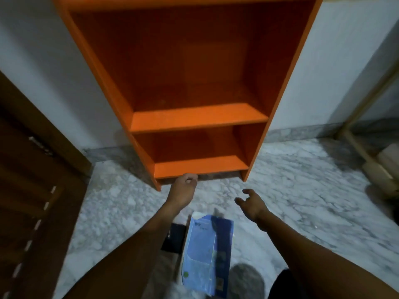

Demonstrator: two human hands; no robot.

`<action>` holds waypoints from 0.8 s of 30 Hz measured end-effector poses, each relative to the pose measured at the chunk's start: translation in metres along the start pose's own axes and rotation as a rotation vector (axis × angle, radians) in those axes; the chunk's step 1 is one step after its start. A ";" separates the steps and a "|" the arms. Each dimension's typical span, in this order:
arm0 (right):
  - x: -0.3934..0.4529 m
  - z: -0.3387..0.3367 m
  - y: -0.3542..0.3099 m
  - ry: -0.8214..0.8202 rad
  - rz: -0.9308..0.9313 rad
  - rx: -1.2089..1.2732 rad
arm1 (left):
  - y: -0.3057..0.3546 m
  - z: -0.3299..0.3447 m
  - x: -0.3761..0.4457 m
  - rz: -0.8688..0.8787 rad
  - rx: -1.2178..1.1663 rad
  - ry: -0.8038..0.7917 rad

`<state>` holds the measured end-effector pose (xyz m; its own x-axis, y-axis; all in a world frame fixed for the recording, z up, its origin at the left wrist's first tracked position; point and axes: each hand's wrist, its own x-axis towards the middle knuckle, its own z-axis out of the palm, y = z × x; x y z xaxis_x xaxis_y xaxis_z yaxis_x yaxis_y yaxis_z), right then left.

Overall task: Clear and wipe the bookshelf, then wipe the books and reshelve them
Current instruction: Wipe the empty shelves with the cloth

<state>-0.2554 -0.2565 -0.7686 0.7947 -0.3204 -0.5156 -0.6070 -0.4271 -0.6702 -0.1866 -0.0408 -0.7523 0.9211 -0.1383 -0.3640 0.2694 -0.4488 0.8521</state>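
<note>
An orange bookshelf (199,117) stands against the white wall, and its visible shelves hold nothing. On the marble floor in front of it lies a blue book (207,253) on a pile, with a dark book (176,236) beside it on the left. My left hand (184,189) hovers by the front edge of the bottom shelf with curled fingers and nothing visible in it. My right hand (251,202) floats over the floor to the right, fingers loosely spread and empty. No cloth is in sight.
A dark wooden door (32,190) fills the left side. At the right stand a pale wooden frame leg (354,121) and some light wooden pieces (382,167) on the floor. A dark round shape (246,279) lies near the bottom edge.
</note>
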 end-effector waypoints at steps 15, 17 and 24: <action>-0.231 -0.333 -0.354 0.275 -0.329 0.128 | 0.466 -0.191 -0.150 0.422 0.073 0.043; -0.263 -0.366 -0.389 0.339 -0.385 0.138 | 0.517 -0.210 -0.172 0.500 0.093 0.028; -0.349 -0.461 -0.464 0.559 -0.551 0.164 | 0.655 -0.232 -0.229 0.754 0.139 0.037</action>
<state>-0.2484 -0.3360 -0.0318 0.8393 -0.4941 0.2267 -0.0853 -0.5316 -0.8427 -0.1561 -0.0982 -0.0238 0.8511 -0.4223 0.3119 -0.4711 -0.3521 0.8088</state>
